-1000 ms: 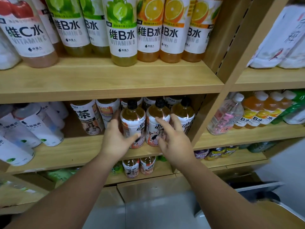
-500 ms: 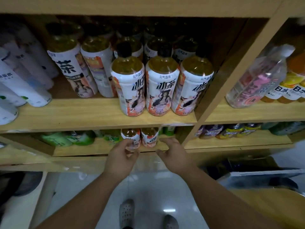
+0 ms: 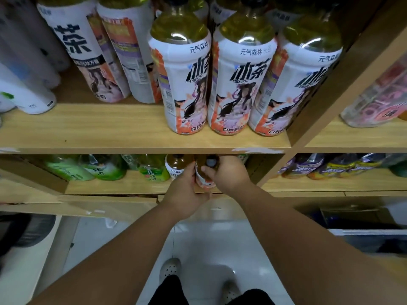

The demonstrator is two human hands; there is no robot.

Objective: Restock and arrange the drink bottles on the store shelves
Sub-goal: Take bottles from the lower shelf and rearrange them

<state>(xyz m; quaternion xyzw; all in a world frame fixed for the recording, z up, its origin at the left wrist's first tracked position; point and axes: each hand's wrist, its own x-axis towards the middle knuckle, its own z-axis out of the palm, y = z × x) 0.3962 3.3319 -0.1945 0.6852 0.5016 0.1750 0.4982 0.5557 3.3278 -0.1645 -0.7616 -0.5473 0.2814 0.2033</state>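
Note:
Both hands reach into the low wooden shelf. A small brown tea bottle with a dark cap and a white and orange label sits between my left hand and my right hand, which both grip it. It is tilted toward me at the shelf's front edge. A second small tea bottle stands just left of it. On the shelf above, three large iced tea bottles stand in a front row, with more behind them.
Green drink bottles lie left on the low shelf. Purple and yellow bottles fill the right bay past the wooden upright. White bottles lie at upper left. Below are white floor tiles, my shoes and a dark crate.
My view and both hands dropped from the middle shelf's large tea bottles to the low shelf. The hands, open half a second ago, now close on the small tea bottle.

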